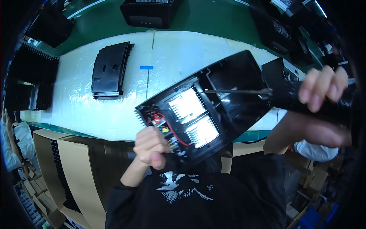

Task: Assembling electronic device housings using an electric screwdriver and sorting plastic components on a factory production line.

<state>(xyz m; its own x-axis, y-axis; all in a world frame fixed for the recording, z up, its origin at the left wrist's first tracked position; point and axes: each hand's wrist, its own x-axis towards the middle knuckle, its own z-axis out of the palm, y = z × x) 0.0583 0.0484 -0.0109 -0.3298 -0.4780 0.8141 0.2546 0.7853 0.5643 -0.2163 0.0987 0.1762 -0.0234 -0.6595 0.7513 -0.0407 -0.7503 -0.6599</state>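
Observation:
My left hand [152, 147] is closed round the lower left edge of a black plastic housing [236, 76], which is held tilted above the near side of the table. Inside the housing are two bright, finned metal heat sinks [188, 105], with red wires and a small circuit board beside them. On the right, my right hand [320, 103] is closed round a black power screwdriver [286, 91]. Its long thin shaft points left across the housing, and the tip is near the upper heat sink. Whether the tip touches a screw cannot be seen.
A flat black panel [111, 70] lies on the film-covered white table mat [76, 72]. Ribbed black parts [32, 72] are stacked at the left. Black boxy units [146, 13] stand along the green back surface. Below the table's near edge is an open cardboard box [78, 171].

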